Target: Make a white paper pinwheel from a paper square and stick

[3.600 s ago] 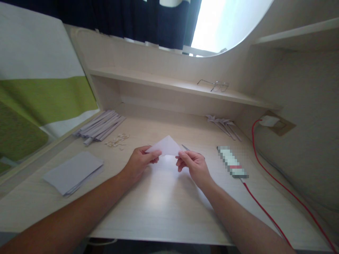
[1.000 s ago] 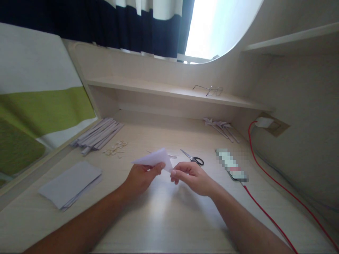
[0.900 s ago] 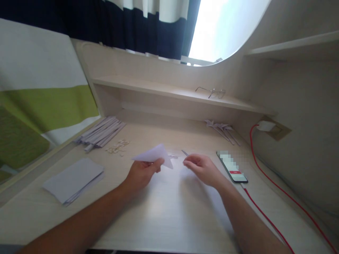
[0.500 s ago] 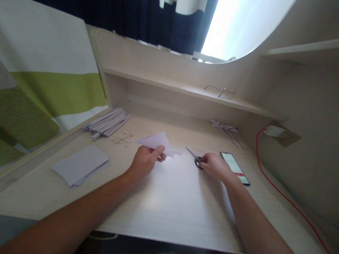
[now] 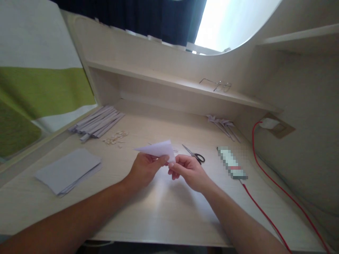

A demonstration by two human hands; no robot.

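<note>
- Left hand [image 5: 144, 169] and right hand [image 5: 186, 170], fingers closed, pinch a folded white paper triangle [image 5: 158, 149] above the desk [image 5: 164, 208].
- Scissors [image 5: 194, 155] lie just beyond the right hand.

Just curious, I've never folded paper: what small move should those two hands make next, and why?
Probably press the fold flat. The left hand and right hand both pinch the folded white paper triangle in the air, while the black-handled scissors lie untouched.
</note>
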